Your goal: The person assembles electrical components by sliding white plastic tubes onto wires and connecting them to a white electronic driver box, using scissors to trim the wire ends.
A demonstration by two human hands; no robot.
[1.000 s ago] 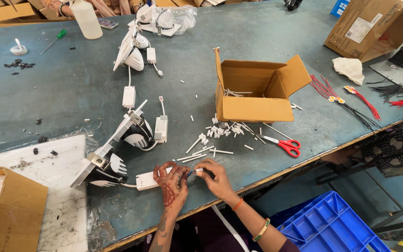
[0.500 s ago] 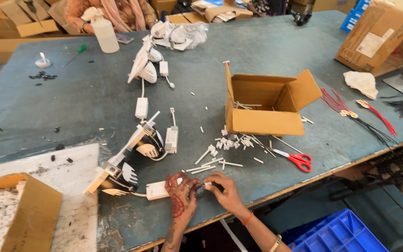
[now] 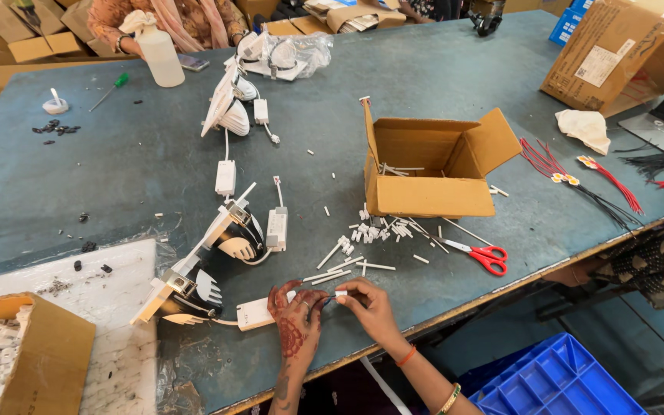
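My left hand (image 3: 293,317) and my right hand (image 3: 368,306) meet near the front edge of the blue-grey table (image 3: 117,169). Together they pinch a small white connector with a thin wire (image 3: 336,293) between their fingertips. Just left of my left hand lies a white driver box (image 3: 255,313), wired to a white light fitting (image 3: 186,288). A scatter of small white connectors and thin white tubes (image 3: 370,234) lies just beyond my hands.
An open cardboard box (image 3: 424,165) stands behind the white parts, red-handled scissors (image 3: 486,256) to its right. More light fittings (image 3: 228,107) and a spray bottle (image 3: 159,54) sit farther back. Red and black wire bundles (image 3: 601,184) lie right. Another person (image 3: 178,19) sits across the table.
My hands stay together on the small white piece at the table's front edge. The camera view has shifted slightly; nothing else on the table has moved.
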